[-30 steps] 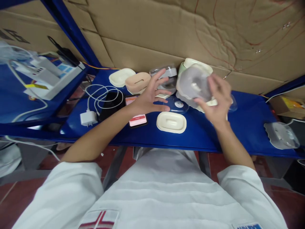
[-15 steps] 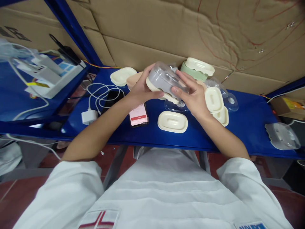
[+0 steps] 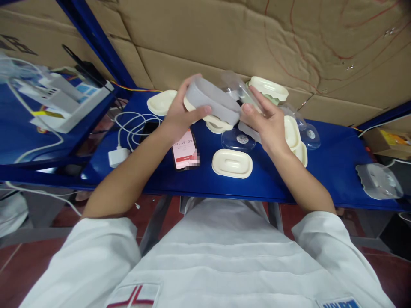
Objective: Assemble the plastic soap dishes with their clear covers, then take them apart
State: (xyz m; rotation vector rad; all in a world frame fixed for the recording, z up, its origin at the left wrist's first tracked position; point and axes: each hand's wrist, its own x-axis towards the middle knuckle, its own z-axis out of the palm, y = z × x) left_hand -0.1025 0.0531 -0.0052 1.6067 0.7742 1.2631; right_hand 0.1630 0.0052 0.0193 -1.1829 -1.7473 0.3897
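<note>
My left hand (image 3: 181,109) is closed around the left end of a grey soap box (image 3: 210,98) with a cream base, held tilted above the table. My right hand (image 3: 268,126) grips a clear plastic lid (image 3: 239,85), blurred, just right of the box and apart from it. Below them a second clear lid (image 3: 233,142) with a round white sticker lies on the blue table. In front of that is a cream oval tray (image 3: 232,163). More cream trays (image 3: 291,130) lie beside my right wrist, partly hidden by it.
A phone (image 3: 185,156) showing a timer lies below my left hand. To its left are a white charger (image 3: 118,157) and coiled cable. Cream trays (image 3: 269,87) and clear lids (image 3: 311,134) stand behind and right. A cardboard wall (image 3: 192,47) closes the back.
My right hand brought the covered grey box from the right to my left hand. The clear lid has since come off the box and is in my right hand.
</note>
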